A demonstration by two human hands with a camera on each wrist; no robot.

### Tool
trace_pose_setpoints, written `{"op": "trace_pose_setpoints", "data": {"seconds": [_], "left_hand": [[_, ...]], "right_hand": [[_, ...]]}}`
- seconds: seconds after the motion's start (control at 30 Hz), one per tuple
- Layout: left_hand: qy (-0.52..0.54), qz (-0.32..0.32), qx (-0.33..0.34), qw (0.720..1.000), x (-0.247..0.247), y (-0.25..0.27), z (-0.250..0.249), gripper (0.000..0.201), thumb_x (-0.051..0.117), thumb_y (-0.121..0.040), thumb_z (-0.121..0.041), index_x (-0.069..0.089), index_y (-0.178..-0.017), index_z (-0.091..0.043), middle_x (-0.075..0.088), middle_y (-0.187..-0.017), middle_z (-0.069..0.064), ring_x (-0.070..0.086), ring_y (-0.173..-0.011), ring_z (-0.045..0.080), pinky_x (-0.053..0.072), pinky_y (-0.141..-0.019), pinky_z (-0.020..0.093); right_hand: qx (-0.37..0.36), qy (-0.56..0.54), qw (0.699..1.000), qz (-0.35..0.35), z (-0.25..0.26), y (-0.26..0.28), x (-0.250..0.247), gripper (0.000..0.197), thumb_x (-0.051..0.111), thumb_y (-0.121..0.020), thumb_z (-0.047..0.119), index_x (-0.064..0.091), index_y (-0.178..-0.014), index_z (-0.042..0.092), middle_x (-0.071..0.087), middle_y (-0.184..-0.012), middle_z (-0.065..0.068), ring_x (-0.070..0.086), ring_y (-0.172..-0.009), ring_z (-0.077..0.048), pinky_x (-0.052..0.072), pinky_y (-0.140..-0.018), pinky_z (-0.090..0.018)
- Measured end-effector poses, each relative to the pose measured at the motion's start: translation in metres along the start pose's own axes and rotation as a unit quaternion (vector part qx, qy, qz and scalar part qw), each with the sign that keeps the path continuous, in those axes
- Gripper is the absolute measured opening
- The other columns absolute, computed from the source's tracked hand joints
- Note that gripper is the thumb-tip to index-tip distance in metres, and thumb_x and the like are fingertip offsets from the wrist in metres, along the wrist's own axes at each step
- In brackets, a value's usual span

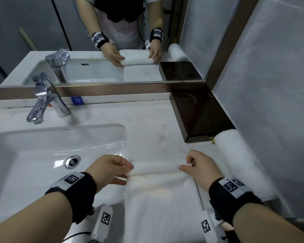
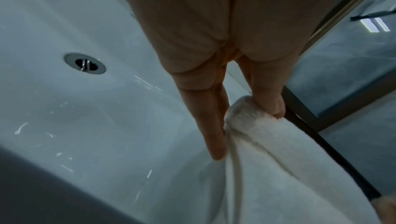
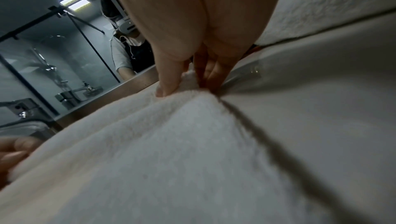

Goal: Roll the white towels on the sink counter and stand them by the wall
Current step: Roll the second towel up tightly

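Towel [image 1: 162, 204], near end cut off, rolled edge pinched by left hand [image 1: 107, 170] and right hand [image 1: 200, 168].

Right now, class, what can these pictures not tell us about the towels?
- Flat towel: its near end, cut off by the head view's bottom edge.
- Its rolled edge's ends: covered by the left hand and right hand.
- Rolled towel by the wall: standing or leaning, unclear.

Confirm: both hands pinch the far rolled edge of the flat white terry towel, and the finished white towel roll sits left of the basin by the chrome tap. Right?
One error. The finished white towel roll lies on the right, against the grey side wall, not by the chrome tap; the head view shows it. The left hand and right hand do pinch the flat white terry towel at its far rolled edge.
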State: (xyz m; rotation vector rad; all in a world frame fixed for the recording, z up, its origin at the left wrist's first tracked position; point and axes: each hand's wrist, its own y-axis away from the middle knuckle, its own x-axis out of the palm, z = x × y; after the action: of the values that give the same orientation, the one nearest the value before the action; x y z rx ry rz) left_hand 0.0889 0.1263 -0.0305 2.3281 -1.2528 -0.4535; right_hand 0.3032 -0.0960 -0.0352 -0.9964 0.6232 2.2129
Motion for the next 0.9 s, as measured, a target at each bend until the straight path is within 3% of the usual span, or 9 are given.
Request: {"op": "trace_pose_setpoints", "data": {"seconds": [0.1, 0.2, 0.3, 0.4, 0.5, 0.6, 0.7, 0.8, 0.9], "left_hand": [[0.01, 0.002, -0.001, 1.0, 0.0, 0.001, 0.002, 0.015, 0.067, -0.085, 0.009, 0.075, -0.079, -0.002, 0.069, -0.082, 0.019, 0.069, -0.075, 0.03, 0.059, -0.082, 0.056], [0.045, -0.001, -0.005, 0.999, 0.0, 0.002, 0.003, 0.023, 0.071, -0.08, 0.011, 0.065, -0.094, -0.006, 0.065, -0.086, 0.02, 0.067, -0.074, 0.033, 0.06, -0.076, 0.052], [0.056, -0.013, -0.034, 0.998, 0.001, 0.003, 0.004, 0.038, 0.074, -0.079, 0.008, 0.064, -0.112, -0.007, 0.065, -0.095, 0.021, 0.069, -0.075, 0.034, 0.06, -0.073, 0.045], [0.026, 0.006, -0.044, 0.999, 0.004, 0.005, 0.002, 0.033, 0.07, -0.08, 0.007, 0.068, -0.111, -0.005, 0.073, -0.095, 0.025, 0.072, -0.078, 0.038, 0.061, -0.077, 0.048], [-0.025, 0.002, -0.028, 0.999, 0.005, 0.007, 0.002, 0.031, 0.072, -0.073, 0.009, 0.067, -0.101, -0.004, 0.072, -0.089, 0.026, 0.071, -0.073, 0.037, 0.061, -0.077, 0.053], [-0.082, 0.005, -0.004, 0.997, 0.007, 0.009, 0.003, 0.034, 0.075, -0.068, 0.013, 0.065, -0.094, -0.006, 0.068, -0.086, 0.024, 0.068, -0.07, 0.034, 0.061, -0.076, 0.054], [-0.173, 0.005, 0.037, 0.984, 0.01, 0.013, 0.001, 0.036, 0.078, -0.063, 0.012, 0.064, -0.084, -0.014, 0.063, -0.088, 0.014, 0.063, -0.062, 0.026, 0.063, -0.069, 0.042], [-0.239, 0.02, 0.07, 0.968, 0.011, 0.015, 0.0, 0.039, 0.077, -0.062, 0.01, 0.057, -0.074, -0.021, 0.059, -0.088, 0.004, 0.057, -0.052, 0.018, 0.053, -0.058, 0.027], [-0.272, 0.024, 0.09, 0.958, 0.014, 0.015, 0.003, 0.035, 0.073, -0.065, 0.008, 0.053, -0.075, -0.019, 0.058, -0.077, -0.003, 0.051, -0.046, 0.01, 0.041, -0.047, 0.016]], "right_hand": [[-0.004, -0.003, 1.0, 0.02, 0.004, -0.001, -0.002, 0.025, 0.075, -0.081, 0.035, 0.057, -0.096, 0.026, 0.056, -0.091, 0.008, 0.051, -0.076, -0.004, 0.04, -0.068, -0.017], [0.005, 0.024, 0.997, 0.073, 0.008, -0.004, -0.005, 0.045, 0.072, -0.085, 0.036, 0.059, -0.126, 0.022, 0.052, -0.117, 0.005, 0.05, -0.098, -0.007, 0.038, -0.089, -0.018], [0.003, 0.066, 0.992, 0.106, 0.01, -0.002, -0.009, 0.046, 0.068, -0.088, 0.037, 0.059, -0.13, 0.019, 0.048, -0.124, 0.0, 0.05, -0.107, -0.012, 0.037, -0.098, -0.022], [0.002, 0.056, 0.992, 0.117, 0.011, 0.003, -0.007, 0.047, 0.067, -0.09, 0.032, 0.056, -0.135, 0.021, 0.042, -0.123, 0.002, 0.048, -0.107, -0.011, 0.034, -0.099, -0.019], [-0.014, 0.058, 0.992, 0.111, 0.012, 0.008, -0.004, 0.04, 0.068, -0.089, 0.023, 0.06, -0.129, 0.022, 0.04, -0.114, 0.004, 0.049, -0.102, -0.011, 0.035, -0.096, -0.018], [-0.034, 0.089, 0.991, 0.093, 0.013, 0.015, -0.001, 0.023, 0.067, -0.087, 0.019, 0.065, -0.11, 0.02, 0.041, -0.11, 0.003, 0.052, -0.097, -0.014, 0.041, -0.088, -0.021], [-0.049, 0.089, 0.993, 0.056, 0.012, 0.023, 0.003, 0.009, 0.064, -0.086, 0.02, 0.062, -0.094, 0.02, 0.041, -0.105, 0.005, 0.051, -0.088, -0.011, 0.039, -0.074, -0.016], [-0.082, 0.103, 0.991, 0.035, 0.007, 0.028, 0.008, 0.008, 0.062, -0.085, 0.015, 0.059, -0.092, 0.018, 0.046, -0.102, 0.006, 0.049, -0.093, -0.013, 0.043, -0.081, -0.022], [-0.115, 0.123, 0.985, 0.022, 0.002, 0.032, 0.009, 0.014, 0.063, -0.085, 0.008, 0.063, -0.098, 0.014, 0.049, -0.103, 0.006, 0.045, -0.097, -0.015, 0.043, -0.085, -0.028]]}}
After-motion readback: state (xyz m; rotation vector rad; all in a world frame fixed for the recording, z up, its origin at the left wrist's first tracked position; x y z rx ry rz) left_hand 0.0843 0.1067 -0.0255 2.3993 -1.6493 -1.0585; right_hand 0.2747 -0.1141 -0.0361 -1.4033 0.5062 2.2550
